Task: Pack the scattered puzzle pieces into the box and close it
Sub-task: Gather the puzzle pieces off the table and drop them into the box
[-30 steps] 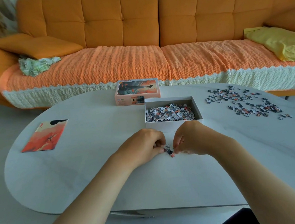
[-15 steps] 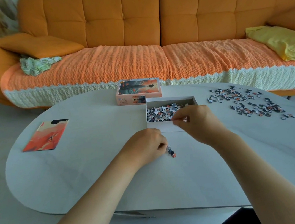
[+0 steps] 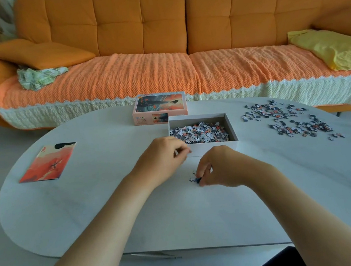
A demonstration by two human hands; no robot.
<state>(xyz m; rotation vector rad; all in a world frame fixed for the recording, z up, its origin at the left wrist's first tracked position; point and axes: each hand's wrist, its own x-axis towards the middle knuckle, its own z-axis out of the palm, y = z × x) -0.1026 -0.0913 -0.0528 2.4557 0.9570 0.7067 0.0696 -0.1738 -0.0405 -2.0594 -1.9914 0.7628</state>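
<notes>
The open white box (image 3: 231, 126) stands mid-table, with a heap of puzzle pieces (image 3: 201, 133) inside. Its picture lid (image 3: 159, 107) lies just behind it to the left. My left hand (image 3: 162, 156) hovers at the box's front-left corner with its fingertips pinched together; the motion is blurred, and whatever it carries is mostly hidden. My right hand (image 3: 218, 167) is lower, in front of the box, pinching a few small pieces (image 3: 194, 179) that lie on the table. A large scatter of loose pieces (image 3: 288, 120) covers the table to the right of the box.
A reddish printed leaflet (image 3: 47, 163) lies flat at the table's left side. The oval white table (image 3: 136, 215) has its near edge just above my knees. An orange sofa (image 3: 157, 24) with a yellow cloth (image 3: 334, 49) runs behind the table.
My right hand came back from over the box, down to the few pieces in front of it. My left hand lifted off those pieces and moved up toward the box's front-left corner.
</notes>
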